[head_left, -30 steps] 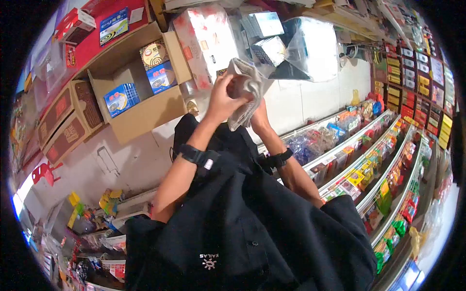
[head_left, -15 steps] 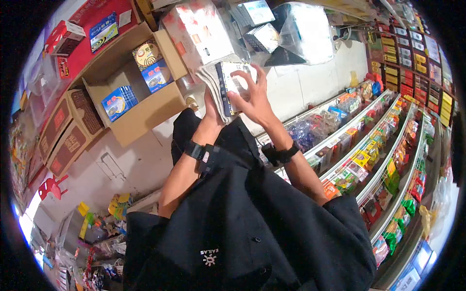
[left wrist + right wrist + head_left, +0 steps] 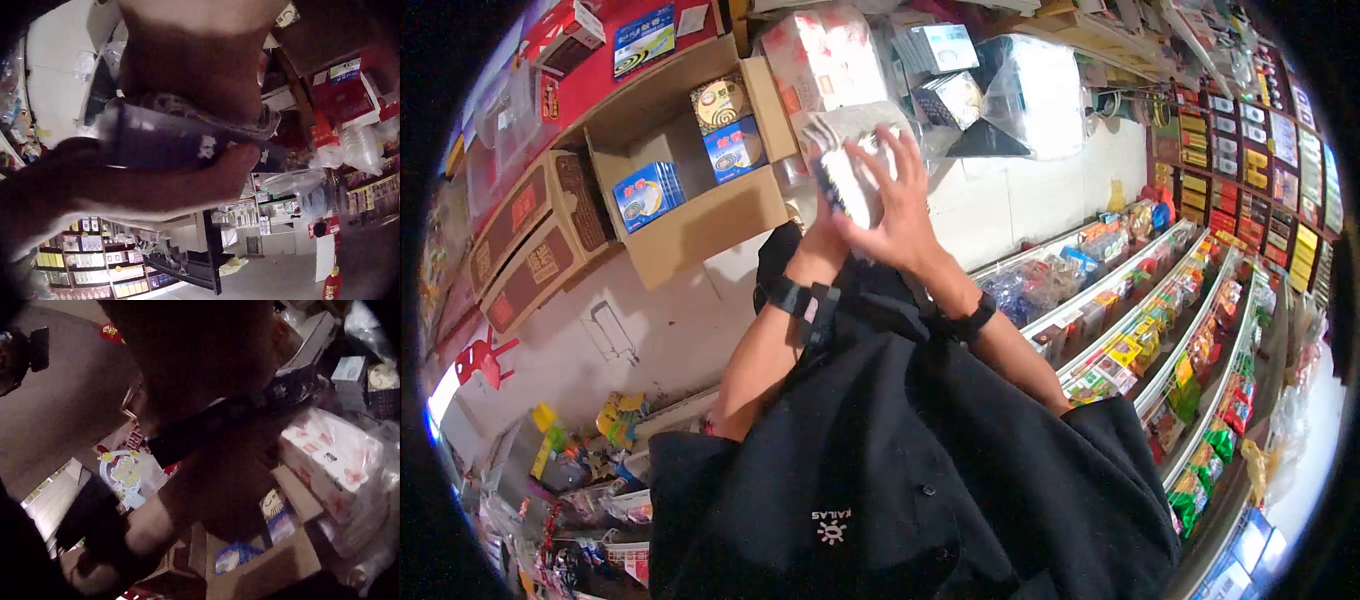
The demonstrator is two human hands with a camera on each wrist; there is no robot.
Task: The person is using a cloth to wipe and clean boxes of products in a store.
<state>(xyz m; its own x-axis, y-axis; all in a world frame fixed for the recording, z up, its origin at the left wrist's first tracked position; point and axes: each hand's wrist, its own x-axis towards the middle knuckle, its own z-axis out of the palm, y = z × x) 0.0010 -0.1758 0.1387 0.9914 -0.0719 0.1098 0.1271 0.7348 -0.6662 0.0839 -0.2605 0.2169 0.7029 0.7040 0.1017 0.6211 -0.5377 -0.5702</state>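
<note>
In the head view, a flat box (image 3: 847, 187) with a pale face and dark patterned edge lies between my hands. A folded grey cloth (image 3: 868, 116) is behind it, against my left side of the grip. My left hand (image 3: 816, 254) holds box and cloth from beneath, its fingers mostly hidden. Across the pale face, my right hand (image 3: 903, 212) spreads its blurred fingers, with the thumb at the near edge. The left wrist view shows the box's dark side (image 3: 169, 140) with white marks and cloth along its upper edge. Dark hands enclose the box in the right wrist view.
An open carton (image 3: 700, 225) with blue coil boxes (image 3: 648, 197) stands to the left. Ahead are a plastic-wrapped white-and-red package (image 3: 825, 60) and stacked dark boxes (image 3: 950, 100). Shelves of packets (image 3: 1135, 350) run along the right. A red table (image 3: 585, 90) lies back left.
The cloth first hung folded in both hands; then the box showed on top of it. Now the right hand has shifted left over the box's face, and the box is more tilted.
</note>
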